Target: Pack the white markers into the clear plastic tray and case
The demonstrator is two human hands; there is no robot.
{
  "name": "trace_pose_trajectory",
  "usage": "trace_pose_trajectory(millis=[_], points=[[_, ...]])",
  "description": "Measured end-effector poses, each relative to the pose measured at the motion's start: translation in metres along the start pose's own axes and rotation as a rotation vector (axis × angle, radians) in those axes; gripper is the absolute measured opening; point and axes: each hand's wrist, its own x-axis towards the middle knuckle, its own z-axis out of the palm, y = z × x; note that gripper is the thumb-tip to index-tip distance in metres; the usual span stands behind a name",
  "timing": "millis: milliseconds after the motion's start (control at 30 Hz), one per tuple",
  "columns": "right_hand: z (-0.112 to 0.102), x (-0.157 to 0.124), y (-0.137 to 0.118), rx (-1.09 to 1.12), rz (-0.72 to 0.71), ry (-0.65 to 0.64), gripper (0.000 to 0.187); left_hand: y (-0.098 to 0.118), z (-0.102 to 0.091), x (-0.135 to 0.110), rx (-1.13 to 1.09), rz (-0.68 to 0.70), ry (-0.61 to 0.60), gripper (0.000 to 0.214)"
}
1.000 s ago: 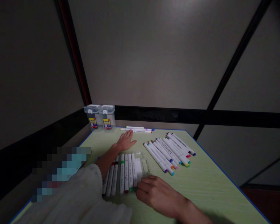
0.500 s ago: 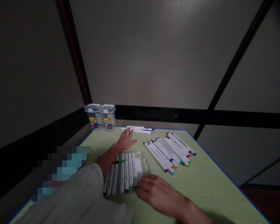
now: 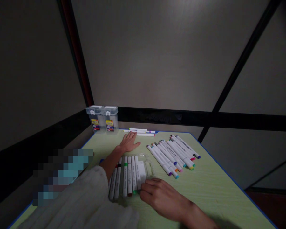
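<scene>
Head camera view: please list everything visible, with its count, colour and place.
Table: one, pale green, blue edge, centre
Lidded boxes: two, clear, table's far left corner
Far markers: at least three, white, table's far edge
Loose markers: at least ten, white with coloured ends, right
Tray: one, clear, table's near side
Tray markers: at least six, white, inside tray
Wall panels: several, grey, behind and beside table
Strips: several, black, between panels
Pixelated patch: one, partly teal, left; content hidden
Red area: one, dark, lower right
Sleeve: one, whitish, lower left
Left hand: one, fingers spread, at far markers
Right hand: one, curled, at tray's right
</scene>
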Motion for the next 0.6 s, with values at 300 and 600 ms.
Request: trace_pose_trajectory(millis=[300,600], points=[[0.001,0.0,0.0,0.0,0.015,0.001,0.005,0.004,-0.003,-0.001,-0.01,0.019,0.112,0.039],[0.004,-0.001,0.0,0.008,0.024,-0.009,0.006,0.013,-0.015,0.0,0.037,0.046,0.097,0.029]])
